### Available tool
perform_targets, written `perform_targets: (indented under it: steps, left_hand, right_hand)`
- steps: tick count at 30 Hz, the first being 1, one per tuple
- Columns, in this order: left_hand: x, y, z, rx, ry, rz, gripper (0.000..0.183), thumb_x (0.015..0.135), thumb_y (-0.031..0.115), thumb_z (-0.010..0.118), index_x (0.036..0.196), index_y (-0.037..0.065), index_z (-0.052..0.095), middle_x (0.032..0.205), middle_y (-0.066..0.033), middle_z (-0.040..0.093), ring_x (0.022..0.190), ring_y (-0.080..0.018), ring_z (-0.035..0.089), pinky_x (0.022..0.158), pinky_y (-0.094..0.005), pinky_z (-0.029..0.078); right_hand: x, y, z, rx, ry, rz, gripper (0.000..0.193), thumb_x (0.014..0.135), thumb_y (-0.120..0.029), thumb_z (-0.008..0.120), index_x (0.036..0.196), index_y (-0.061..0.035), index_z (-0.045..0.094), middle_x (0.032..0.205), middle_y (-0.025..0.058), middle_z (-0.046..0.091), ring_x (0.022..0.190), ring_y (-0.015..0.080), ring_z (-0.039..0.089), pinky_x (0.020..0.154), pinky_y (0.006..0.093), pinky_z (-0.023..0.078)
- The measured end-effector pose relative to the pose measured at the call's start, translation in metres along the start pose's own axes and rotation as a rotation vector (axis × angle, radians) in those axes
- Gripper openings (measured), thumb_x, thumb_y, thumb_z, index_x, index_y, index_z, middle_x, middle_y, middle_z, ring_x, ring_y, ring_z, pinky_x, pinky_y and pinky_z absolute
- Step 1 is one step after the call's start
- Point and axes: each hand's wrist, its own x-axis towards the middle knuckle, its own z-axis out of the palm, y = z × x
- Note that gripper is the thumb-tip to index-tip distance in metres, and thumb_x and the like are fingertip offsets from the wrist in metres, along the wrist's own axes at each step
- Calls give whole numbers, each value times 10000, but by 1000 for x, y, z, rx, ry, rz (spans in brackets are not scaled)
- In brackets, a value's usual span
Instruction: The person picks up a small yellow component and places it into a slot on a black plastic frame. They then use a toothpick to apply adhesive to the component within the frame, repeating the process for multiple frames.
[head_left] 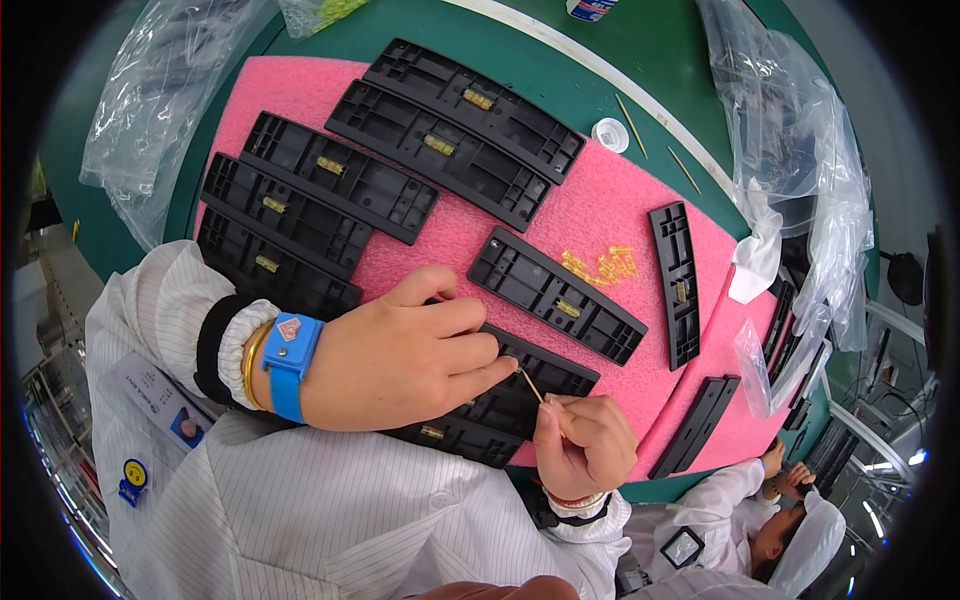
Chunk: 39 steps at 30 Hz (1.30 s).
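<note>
My left hand, with a blue wrist strap on its wrist, lies over a ribbed black plastic housing near the mat's front edge. Its fingers are bent and close together, pressed on that housing and hiding much of it. Between thumb and fingers my right hand pinches a thin wooden stick. The stick's upper end is at the left fingertips, over the housing; whether it touches is too small to tell. Closer to me is another black housing with a yellow vial, partly under my left arm.
More black housings with yellow vials lie on the pink foam mat. Loose yellow vials are piled at right of centre. A white cap and thin sticks sit behind. Plastic bags flank the table; a co-worker sits lower right.
</note>
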Motion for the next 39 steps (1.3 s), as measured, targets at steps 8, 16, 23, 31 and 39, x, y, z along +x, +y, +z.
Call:
perform_targets:
  steps: [8, 16, 23, 31, 39]
  left_hand:
    - [0, 1, 0, -2, 7, -6, 425, 845, 191, 661, 1245, 100, 770, 914, 31, 569, 953, -176, 591, 980, -436, 432]
    - [1, 0, -2, -10, -6, -9, 436, 844, 191, 666, 1260, 111, 765, 923, 33, 564, 961, -174, 593, 975, -433, 431]
    - [1, 0, -4, -8, -18, -10, 433, 847, 191, 665, 1261, 114, 765, 918, 34, 557, 961, -172, 593, 982, -431, 424]
    - [1, 1, -3, -7, -9, -15, 430, 846, 191, 668, 1256, 107, 765, 915, 35, 565, 953, -170, 596, 982, -436, 420]
    - [1, 0, -3, -20, -7, -17, 427, 846, 184, 670, 1255, 107, 766, 929, 33, 580, 957, -173, 599, 980, -445, 421]
  right_hand:
    - [-1, 0, 0, -2, 4, 1, 236, 787, 63, 891, 847, 7, 670, 747, 135, 726, 656, 264, 750, 566, 307, 583]
    - [0, 1, 0, 6, 3, -13, 237, 789, 56, 892, 845, 2, 668, 740, 130, 722, 645, 264, 748, 564, 309, 586]
    - [0, 1, -1, 3, -4, -14, 234, 790, 53, 891, 839, -3, 669, 738, 125, 721, 650, 261, 750, 564, 312, 591]
    - [-1, 1, -1, 3, -4, -16, 232, 788, 49, 893, 838, -3, 672, 733, 123, 720, 651, 257, 751, 563, 308, 588]
    - [-2, 2, 0, 5, 4, -18, 234, 785, 41, 898, 838, -10, 675, 726, 120, 720, 658, 256, 755, 567, 304, 588]
